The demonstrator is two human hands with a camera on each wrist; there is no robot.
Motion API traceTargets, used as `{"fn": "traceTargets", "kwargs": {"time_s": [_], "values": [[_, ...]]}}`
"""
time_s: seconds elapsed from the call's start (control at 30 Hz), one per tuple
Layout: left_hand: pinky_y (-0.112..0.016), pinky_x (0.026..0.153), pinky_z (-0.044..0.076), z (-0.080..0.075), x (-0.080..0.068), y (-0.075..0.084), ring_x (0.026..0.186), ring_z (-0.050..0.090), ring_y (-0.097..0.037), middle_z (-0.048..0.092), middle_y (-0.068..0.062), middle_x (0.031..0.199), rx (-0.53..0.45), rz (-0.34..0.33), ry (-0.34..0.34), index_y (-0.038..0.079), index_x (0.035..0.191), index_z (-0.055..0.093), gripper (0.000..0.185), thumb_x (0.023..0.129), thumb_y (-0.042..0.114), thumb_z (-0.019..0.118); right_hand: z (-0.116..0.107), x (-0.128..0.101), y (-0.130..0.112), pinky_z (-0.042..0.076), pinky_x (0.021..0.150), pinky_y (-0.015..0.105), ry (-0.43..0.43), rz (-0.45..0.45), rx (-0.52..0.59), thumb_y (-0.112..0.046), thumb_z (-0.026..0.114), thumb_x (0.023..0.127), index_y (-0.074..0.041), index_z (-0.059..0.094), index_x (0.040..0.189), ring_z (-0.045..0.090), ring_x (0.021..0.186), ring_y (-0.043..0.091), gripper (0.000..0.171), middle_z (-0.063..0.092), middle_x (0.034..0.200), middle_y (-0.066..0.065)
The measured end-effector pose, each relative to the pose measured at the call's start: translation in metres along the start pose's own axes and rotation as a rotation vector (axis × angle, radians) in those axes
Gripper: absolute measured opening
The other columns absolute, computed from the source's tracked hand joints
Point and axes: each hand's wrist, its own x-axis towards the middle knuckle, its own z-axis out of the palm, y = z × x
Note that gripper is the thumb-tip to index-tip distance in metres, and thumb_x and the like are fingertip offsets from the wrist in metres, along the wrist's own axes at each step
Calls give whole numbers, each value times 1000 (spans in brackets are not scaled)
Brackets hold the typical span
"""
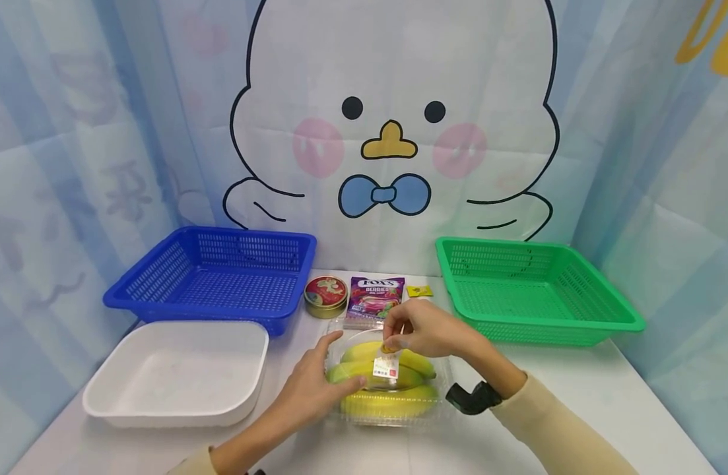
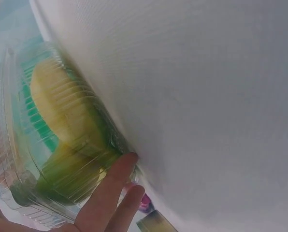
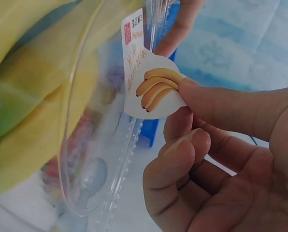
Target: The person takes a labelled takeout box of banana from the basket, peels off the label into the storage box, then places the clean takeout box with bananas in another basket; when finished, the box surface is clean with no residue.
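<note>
A clear plastic clamshell box (image 1: pixel 399 414) of yellow-green bananas (image 1: pixel 417 363) sits on the white table at front centre. My left hand (image 1: pixel 316 389) rests against its left side, fingers laid fairly straight on the plastic and thumb up by the lid edge. In the left wrist view those fingers (image 2: pixel 110 193) touch the ribbed box (image 2: pixel 18 145) over a banana (image 2: pixel 62 111). My right hand (image 1: pixel 393 338) pinches the white banana label (image 1: pixel 386 366) on the lid. The right wrist view shows thumb and forefinger of that hand (image 3: pixel 182 99) holding the label (image 3: pixel 144 82) at the lid's rim (image 3: pixel 86 145).
A blue basket (image 1: pixel 215 277) stands back left, a green basket (image 1: pixel 530 290) back right, and a white tray (image 1: pixel 162 414) front left. Behind the box lie a round tin (image 1: pixel 325 295), a purple berries sweet bag (image 1: pixel 375 298) and a small yellow packet (image 1: pixel 419 290).
</note>
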Motion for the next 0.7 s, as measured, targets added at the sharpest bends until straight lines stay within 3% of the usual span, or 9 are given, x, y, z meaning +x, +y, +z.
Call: {"fn": "traceTargets", "kwargs": {"time_s": [0.7], "values": [[-70,110,48,0,1,0,135,58,-46,59,-26,147,-11,3,-2,21,159,45,92,81,44,88,-2,-2,-3,52,65,22,-3,-15,-8,-9,73,99,-12,69,87,58,74,14,12,71,84,-1]]}}
